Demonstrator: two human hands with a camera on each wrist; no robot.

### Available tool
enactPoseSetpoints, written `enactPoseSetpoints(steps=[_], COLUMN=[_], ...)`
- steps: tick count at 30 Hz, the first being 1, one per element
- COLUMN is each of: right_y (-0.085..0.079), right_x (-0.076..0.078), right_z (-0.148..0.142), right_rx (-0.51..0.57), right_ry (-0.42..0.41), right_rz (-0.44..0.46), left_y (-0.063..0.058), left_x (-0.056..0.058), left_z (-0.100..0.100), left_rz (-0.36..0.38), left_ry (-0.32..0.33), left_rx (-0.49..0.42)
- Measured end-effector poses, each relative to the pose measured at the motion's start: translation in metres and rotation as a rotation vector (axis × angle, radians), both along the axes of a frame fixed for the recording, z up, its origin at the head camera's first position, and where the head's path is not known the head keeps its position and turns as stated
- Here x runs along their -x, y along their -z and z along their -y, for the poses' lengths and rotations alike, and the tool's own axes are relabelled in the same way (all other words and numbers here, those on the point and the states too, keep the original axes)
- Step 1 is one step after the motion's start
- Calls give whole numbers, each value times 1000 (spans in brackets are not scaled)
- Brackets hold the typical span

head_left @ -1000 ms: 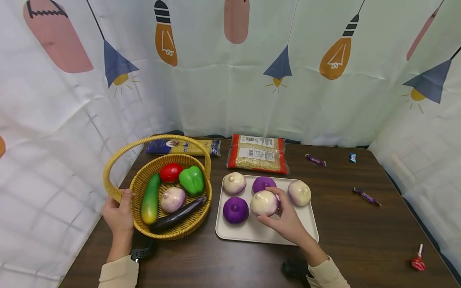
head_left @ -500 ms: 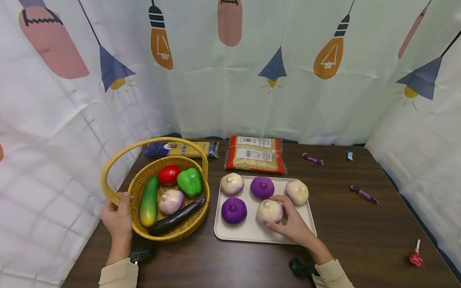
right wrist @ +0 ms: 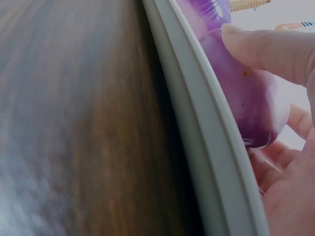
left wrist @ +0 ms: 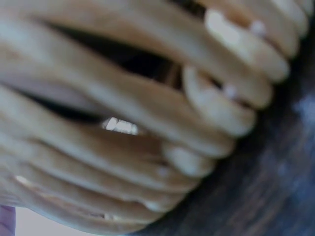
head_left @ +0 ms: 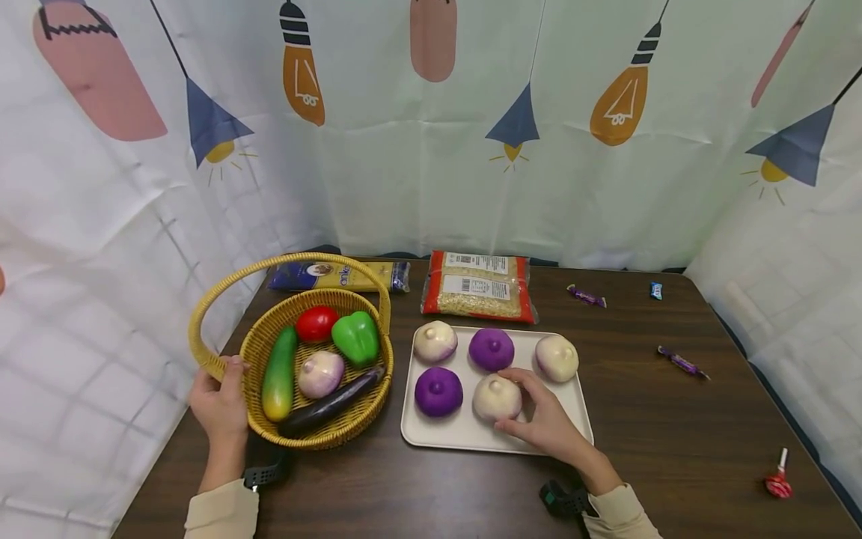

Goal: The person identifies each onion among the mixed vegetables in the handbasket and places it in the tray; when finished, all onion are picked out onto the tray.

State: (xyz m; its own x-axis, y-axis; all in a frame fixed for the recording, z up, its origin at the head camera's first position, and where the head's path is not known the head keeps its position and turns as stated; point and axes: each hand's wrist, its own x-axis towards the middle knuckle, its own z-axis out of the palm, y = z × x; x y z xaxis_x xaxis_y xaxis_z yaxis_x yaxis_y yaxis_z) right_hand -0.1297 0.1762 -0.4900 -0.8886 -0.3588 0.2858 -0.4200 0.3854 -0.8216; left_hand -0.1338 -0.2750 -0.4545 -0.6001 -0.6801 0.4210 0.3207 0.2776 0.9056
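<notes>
My left hand [head_left: 221, 404] grips the yellow wicker basket [head_left: 316, 443] where its handle meets the left side. Inside the basket lie a cucumber [head_left: 279, 374], a tomato [head_left: 317, 323], a green bell pepper [head_left: 357, 337], a pale purple onion [head_left: 321, 373] and an eggplant [head_left: 333, 404]. At the tray's front, my right hand [head_left: 545, 423] holds a white-and-purple onion [head_left: 494, 397] between thumb and fingers. The right wrist view shows the thumb against that onion's purple side [right wrist: 246, 93], above the tray rim [right wrist: 216, 118]. Only blurred wicker [left wrist: 123, 98] fills most of the left wrist view.
Purple onions [head_left: 438, 391] and white ones [head_left: 435, 342] share the white tray [head_left: 431, 438]. Behind are a red-edged grain bag [head_left: 478, 288] and a blue-and-yellow packet [head_left: 337, 275]. Wrapped candies [head_left: 683, 363] and a lollipop [head_left: 779, 479] lie at right. A curtain [head_left: 404, 187] hangs behind.
My right hand has lowered the onion onto the front of the tray, then shifted it slightly left. The left hand keeps its hold on the basket.
</notes>
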Motion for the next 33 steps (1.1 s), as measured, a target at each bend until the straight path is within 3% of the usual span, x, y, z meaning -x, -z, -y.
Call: enactPoseSetpoints(steps=[3, 7, 10, 14, 17, 21, 28, 33], right_y=[12, 11, 2, -20, -39, -54, -60, -64], right_x=[5, 9, 8, 2, -2, 0, 7, 14], right_z=[-4, -9, -13, -11, 0, 30, 109, 166], right_rx=[-22, -73, -87, -52, 2, 32, -54, -57], right_ry=[5, 12, 57, 143, 143, 23, -252, -326], right_rz=[-1, -18, -52, -170, -240, -249, -194, -198], left_y=[0, 1, 2, 4, 5, 3, 1, 2], left_x=[0, 0, 0, 0, 1, 0, -2, -3], left_z=[0, 1, 2, 3, 4, 4, 4, 4], left_rz=[-7, -17, -25, -45, -56, -43, -8, -1], left_ry=[-1, 1, 8, 23, 31, 21, 5, 14], left_rx=[3, 1, -3, -11, -17, -8, 25, 43])
